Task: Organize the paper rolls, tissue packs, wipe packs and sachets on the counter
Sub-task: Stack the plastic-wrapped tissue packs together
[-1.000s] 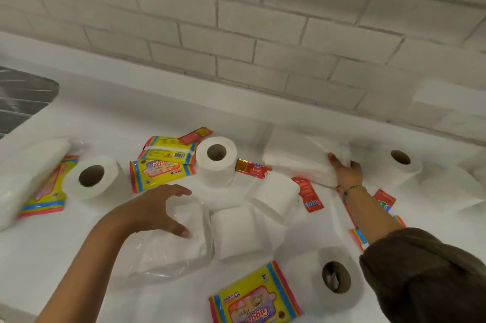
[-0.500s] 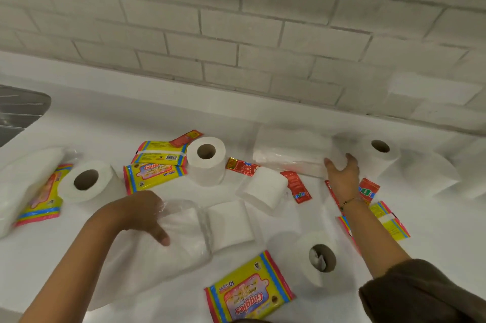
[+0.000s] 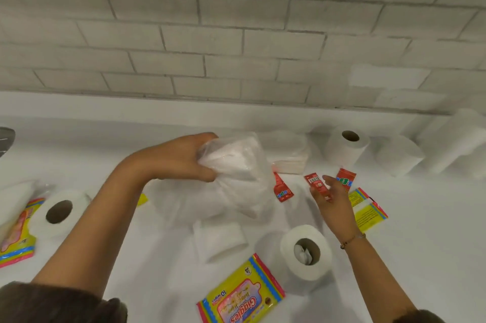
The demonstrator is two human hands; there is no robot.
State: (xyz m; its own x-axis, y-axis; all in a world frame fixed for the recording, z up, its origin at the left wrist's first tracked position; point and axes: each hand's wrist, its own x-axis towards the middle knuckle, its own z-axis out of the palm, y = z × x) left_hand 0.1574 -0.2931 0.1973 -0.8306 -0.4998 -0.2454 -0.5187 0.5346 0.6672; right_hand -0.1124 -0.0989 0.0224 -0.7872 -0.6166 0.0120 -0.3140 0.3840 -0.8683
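Observation:
My left hand grips a clear-wrapped tissue pack and holds it up above the white counter, near the middle. My right hand is to its right, fingers closed on a small red sachet. More red sachets lie beside it. Paper rolls stand at the left, front and back right. A yellow wipe pack lies at the front. Another tissue pack rests by the wall.
A small white tissue pack lies under my left forearm's far side. Wipe packs sit at the far left and right. More rolls crowd the back right. A sink edge shows at far left; a tiled wall stands behind.
My left hand closed on the clear tissue pack and lifted it up and back off the counter. My right hand left the back tissue pack and now holds a red sachet.

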